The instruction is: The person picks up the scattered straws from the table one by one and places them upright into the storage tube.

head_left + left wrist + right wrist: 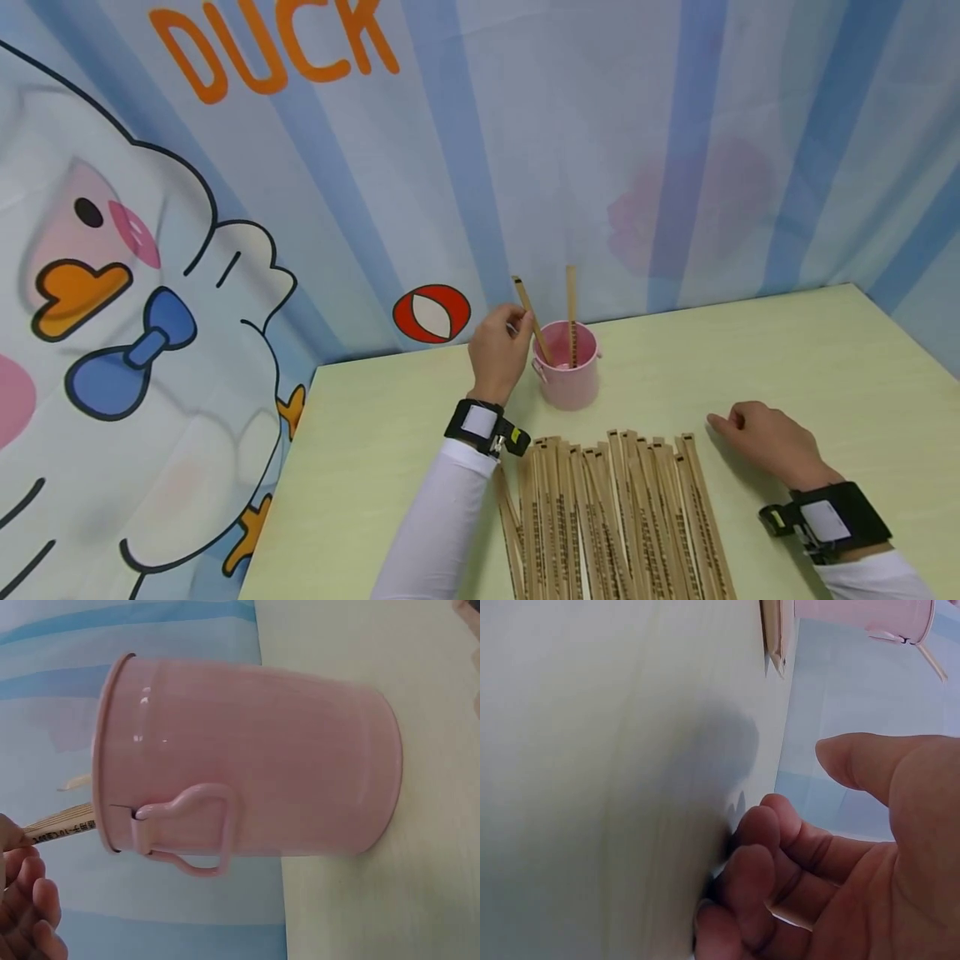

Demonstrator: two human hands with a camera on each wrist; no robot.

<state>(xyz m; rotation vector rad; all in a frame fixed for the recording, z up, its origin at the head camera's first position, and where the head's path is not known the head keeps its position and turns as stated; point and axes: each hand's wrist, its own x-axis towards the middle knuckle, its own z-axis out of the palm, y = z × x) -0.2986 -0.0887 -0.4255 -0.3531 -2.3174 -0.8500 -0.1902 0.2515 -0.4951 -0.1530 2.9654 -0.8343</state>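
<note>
My left hand (498,354) pinches a flat bamboo stick (525,296) between thumb and fingertips. This stick leans into a small pink bucket (568,390), its lower end inside the rim. A second bamboo stick (572,292) stands nearly upright in the bucket, apart from the hand. In the left wrist view, dark printed characters show on the pinched stick (67,823), and the pink bucket (255,757) fills the middle. Over at the right, my right hand (772,443) rests on the table with loosely bent fingers, holding nothing; the right wrist view shows its thumb (855,757) held apart.
Several printed bamboo sticks (615,517) lie side by side on the pale yellow table (390,433), between the forearms and in front of the bucket. Behind the table's back edge hangs a striped blue curtain (525,167) with a duck picture (202,400).
</note>
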